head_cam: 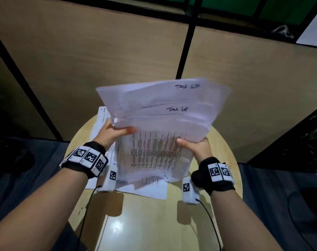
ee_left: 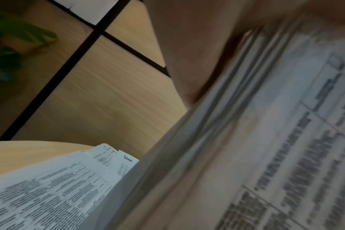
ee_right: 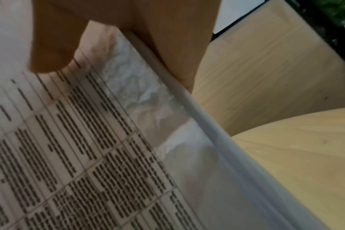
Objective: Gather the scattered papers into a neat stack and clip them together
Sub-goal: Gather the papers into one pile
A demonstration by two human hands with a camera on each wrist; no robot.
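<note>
A thick bundle of printed papers (head_cam: 154,145) stands on edge above the round table, its top sheets curling away from me with handwriting on them. My left hand (head_cam: 112,132) grips the bundle's left side, thumb on the front sheet. My right hand (head_cam: 193,146) grips the right side the same way. The left wrist view shows the bundle's edges (ee_left: 217,124) blurred; the right wrist view shows the printed front sheet (ee_right: 89,147) under my thumb (ee_right: 55,46). More printed sheets (head_cam: 103,122) (ee_left: 59,186) lie flat on the table beneath. A wire clip (head_cam: 229,164) seems to lie by my right wrist.
The round wooden table (head_cam: 150,223) (ee_right: 295,147) stands against wood wall panels with black frames (head_cam: 186,42). Its front half is bare and glossy. Cables (head_cam: 210,220) trail from both wrist cameras. A green plant (ee_left: 14,38) shows at the left.
</note>
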